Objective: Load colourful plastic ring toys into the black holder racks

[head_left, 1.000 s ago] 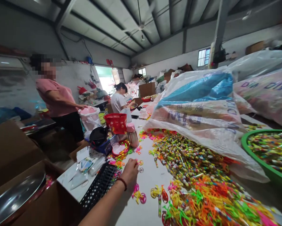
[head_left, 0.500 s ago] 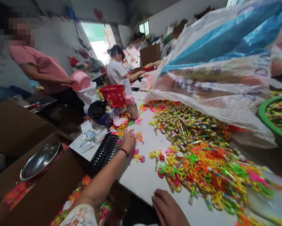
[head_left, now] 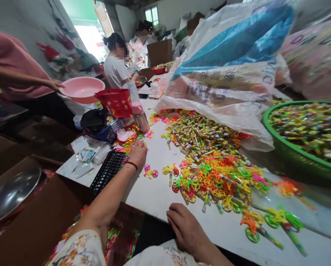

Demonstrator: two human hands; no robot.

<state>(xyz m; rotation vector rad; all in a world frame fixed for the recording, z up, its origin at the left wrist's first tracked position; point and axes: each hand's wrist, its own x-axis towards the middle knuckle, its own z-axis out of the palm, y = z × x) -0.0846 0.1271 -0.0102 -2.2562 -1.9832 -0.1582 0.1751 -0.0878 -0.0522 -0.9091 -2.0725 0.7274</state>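
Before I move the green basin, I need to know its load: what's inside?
A heap of small multicoloured pieces, some yellow, lies in the green basin. Its bottom, and anything deeper, is covered.

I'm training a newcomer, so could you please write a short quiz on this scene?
1. Which is nearer the black tray, left hand or right hand?
2. True or false: the right hand lies inside the green basket.
3. The pink basin is held by: a) left hand; b) person in pink; c) person in white.

Key: 1. left; 2. false, it is at the edge of the white table; 3. b.
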